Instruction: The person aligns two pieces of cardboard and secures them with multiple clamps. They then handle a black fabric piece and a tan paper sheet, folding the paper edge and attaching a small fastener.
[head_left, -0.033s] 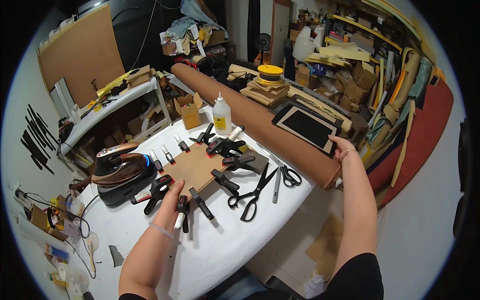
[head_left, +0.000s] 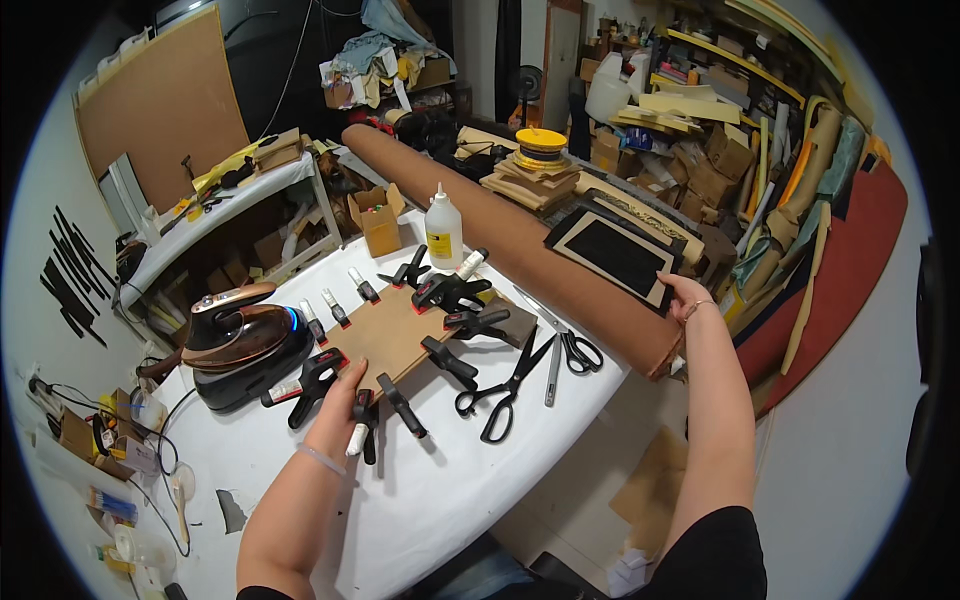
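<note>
My left hand (head_left: 350,392) grips the near edge of a brown flat board (head_left: 391,335), thumb on top and the other fingers mostly hidden. Black spring clamps (head_left: 318,382) with red pads bite the board all around its rim. Off to the right, my right hand (head_left: 686,294) pinches the corner of a black panel with a tan border (head_left: 622,256), which lies over the big brown roll. Two pairs of black-handled scissors (head_left: 517,385) and a slim cutter knife (head_left: 552,372) rest on the white table right of the clamped board.
A steam iron (head_left: 240,338) on its base stands left of the board. Behind it are a white squeeze bottle (head_left: 443,232) and a small open carton (head_left: 378,222). The long brown roll (head_left: 500,225) runs along the table's far right side. A yellow spool (head_left: 541,143) tops stacked pieces beyond.
</note>
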